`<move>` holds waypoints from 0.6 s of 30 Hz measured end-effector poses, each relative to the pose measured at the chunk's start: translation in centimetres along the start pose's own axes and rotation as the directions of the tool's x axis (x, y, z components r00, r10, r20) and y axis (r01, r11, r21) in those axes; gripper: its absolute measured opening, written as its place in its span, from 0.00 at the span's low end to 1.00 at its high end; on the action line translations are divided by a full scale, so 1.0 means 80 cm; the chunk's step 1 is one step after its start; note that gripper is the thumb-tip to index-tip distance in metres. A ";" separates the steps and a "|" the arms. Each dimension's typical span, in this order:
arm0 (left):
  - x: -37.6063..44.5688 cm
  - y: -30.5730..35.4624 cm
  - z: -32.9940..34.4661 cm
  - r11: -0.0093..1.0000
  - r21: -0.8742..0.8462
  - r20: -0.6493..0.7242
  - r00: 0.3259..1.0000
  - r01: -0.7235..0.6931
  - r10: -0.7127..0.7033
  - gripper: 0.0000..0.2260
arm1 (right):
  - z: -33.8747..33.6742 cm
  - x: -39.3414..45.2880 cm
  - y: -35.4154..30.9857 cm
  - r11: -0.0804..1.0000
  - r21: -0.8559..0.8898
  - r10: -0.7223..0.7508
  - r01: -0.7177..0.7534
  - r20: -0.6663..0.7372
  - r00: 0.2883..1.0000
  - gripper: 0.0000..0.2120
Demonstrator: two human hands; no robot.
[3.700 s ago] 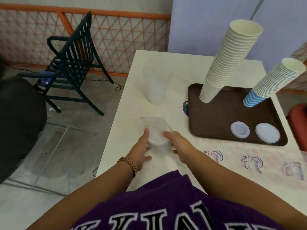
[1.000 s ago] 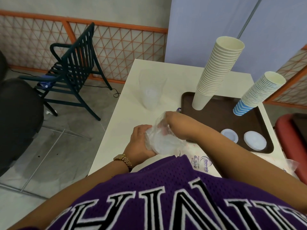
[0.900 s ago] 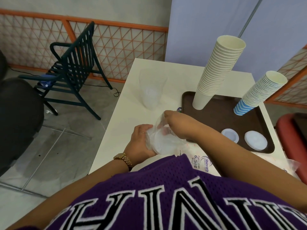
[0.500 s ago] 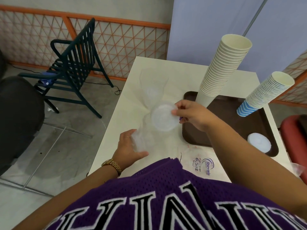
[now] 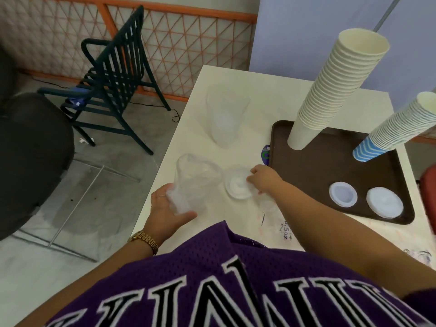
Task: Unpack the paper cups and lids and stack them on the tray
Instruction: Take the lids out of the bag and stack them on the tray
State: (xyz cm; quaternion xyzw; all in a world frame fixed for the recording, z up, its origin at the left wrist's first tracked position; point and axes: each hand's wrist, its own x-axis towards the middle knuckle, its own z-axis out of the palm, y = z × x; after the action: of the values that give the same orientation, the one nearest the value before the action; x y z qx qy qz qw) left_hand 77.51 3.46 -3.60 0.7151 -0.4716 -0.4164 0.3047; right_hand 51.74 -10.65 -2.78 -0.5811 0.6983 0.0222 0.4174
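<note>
My left hand (image 5: 165, 208) grips a clear plastic bag (image 5: 193, 182) near the table's left edge. My right hand (image 5: 264, 180) holds a stack of white lids (image 5: 237, 185) just right of the bag, low over the table. A brown tray (image 5: 313, 175) lies to the right. On it stand a tall stack of cream paper cups (image 5: 335, 86) and a stack of blue-striped cups (image 5: 398, 128). Two piles of white lids, one smaller (image 5: 342, 193) and one larger (image 5: 384, 205), sit on the tray's near side.
Another clear plastic sleeve (image 5: 224, 116) lies further back on the cream table (image 5: 254, 90). Printed packaging (image 5: 287, 230) lies near the front edge. A dark slatted chair (image 5: 111, 76) stands on the floor to the left, and a red seat (image 5: 429, 194) at the right.
My right hand pulled a stack of lids out of the bag and lowered it toward the table. My left hand kept the emptied bag and moved left.
</note>
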 end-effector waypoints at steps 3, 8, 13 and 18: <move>-0.002 0.001 -0.001 1.000 0.018 -0.010 1.000 0.001 -0.001 0.39 | 0.005 -0.003 -0.001 0.973 -0.220 -0.089 0.065 -0.102 0.991 0.25; -0.008 0.003 0.000 1.000 0.000 -0.001 1.000 0.001 -0.001 0.40 | 0.023 -0.012 -0.009 0.800 -0.484 -0.334 0.355 0.133 0.933 0.49; -0.008 0.003 0.000 1.000 0.026 0.000 1.000 -0.018 0.018 0.39 | 0.035 -0.008 -0.005 0.689 -0.600 -0.415 0.407 0.135 0.900 0.43; -0.008 0.005 -0.001 1.000 0.007 0.015 1.000 -0.014 0.014 0.39 | 0.028 -0.013 -0.004 0.762 -0.532 -0.386 0.368 0.083 0.919 0.47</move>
State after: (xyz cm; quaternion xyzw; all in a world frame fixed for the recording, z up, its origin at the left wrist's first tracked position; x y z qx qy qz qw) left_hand 77.30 3.90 -3.06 0.7097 -0.4805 -0.4177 0.3016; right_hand 53.18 -8.79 -3.45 -0.8031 0.5390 0.1232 0.2221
